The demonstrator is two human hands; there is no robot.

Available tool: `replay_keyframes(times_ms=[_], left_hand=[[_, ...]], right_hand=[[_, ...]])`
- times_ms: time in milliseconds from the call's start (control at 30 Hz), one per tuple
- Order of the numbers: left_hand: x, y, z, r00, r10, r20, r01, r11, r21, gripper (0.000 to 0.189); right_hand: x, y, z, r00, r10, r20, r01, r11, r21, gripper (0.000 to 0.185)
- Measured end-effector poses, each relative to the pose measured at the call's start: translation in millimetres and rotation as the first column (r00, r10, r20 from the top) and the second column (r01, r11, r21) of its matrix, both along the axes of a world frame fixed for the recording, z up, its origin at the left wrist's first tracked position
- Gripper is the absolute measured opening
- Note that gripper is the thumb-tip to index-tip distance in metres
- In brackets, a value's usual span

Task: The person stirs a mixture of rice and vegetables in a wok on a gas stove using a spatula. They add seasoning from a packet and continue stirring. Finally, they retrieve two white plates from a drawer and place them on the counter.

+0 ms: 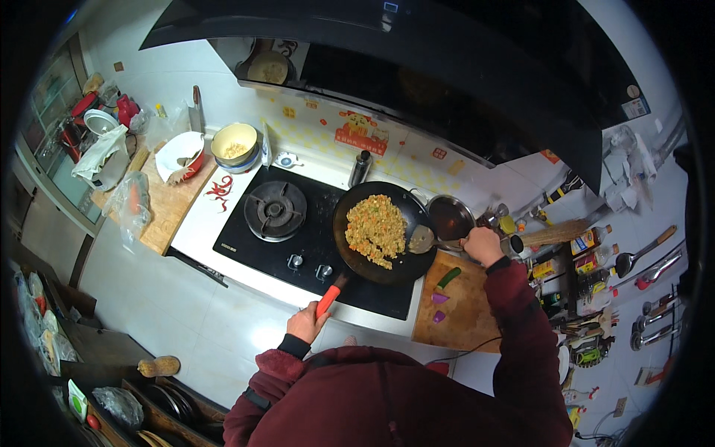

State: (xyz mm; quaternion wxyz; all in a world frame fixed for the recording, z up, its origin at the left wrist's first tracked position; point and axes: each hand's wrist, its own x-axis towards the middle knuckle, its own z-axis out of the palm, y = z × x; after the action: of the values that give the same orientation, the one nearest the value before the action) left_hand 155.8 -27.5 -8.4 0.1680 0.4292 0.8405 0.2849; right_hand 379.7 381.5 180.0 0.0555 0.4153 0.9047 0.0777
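A black wok (pixel 410 193) stands over the right burner of the black gas hob, with fried rice (pixel 375 229) containing orange and green bits spread in it. My left hand (pixel 304 324) is closed round the wok's red handle (pixel 328 300). In my right hand (pixel 485 246) is the handle of a metal spatula (pixel 422 239), whose blade rests inside the wok, just right of the rice. The spatula's grip is mostly hidden by my fingers. Below my right forearm, a wooden cutting board (pixel 463 329) holds a cucumber piece (pixel 448 277) and two purple onion pieces (pixel 440 298).
A metal pot (pixel 450 215) of dark liquid and a dark bottle (pixel 360 169) stand beside the wok. The other burner (pixel 275 207) is at left, near stacked bowls (pixel 234 141) and a wooden board (pixel 162 218). Sauce bottles (pixel 592 240) line the right; a range hood (pixel 391 72) overhangs.
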Motion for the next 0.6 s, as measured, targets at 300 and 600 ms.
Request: replay_keyframes(times_ms=[300,600], left_hand=[[4,1,-2,0.999,-0.011,0.032,0.012,1.0,-0.029,0.048],[4,1,1,1.0,-0.027,-0.001,0.027,0.999,-0.037,0.048]], right_hand=[[-16,-19,-169,0.473,-0.636,-0.61,-0.187,0.604,-0.775,0.043],[-14,-85,-16,0.842,0.499,-0.206,-0.47,0.865,0.174,0.025]])
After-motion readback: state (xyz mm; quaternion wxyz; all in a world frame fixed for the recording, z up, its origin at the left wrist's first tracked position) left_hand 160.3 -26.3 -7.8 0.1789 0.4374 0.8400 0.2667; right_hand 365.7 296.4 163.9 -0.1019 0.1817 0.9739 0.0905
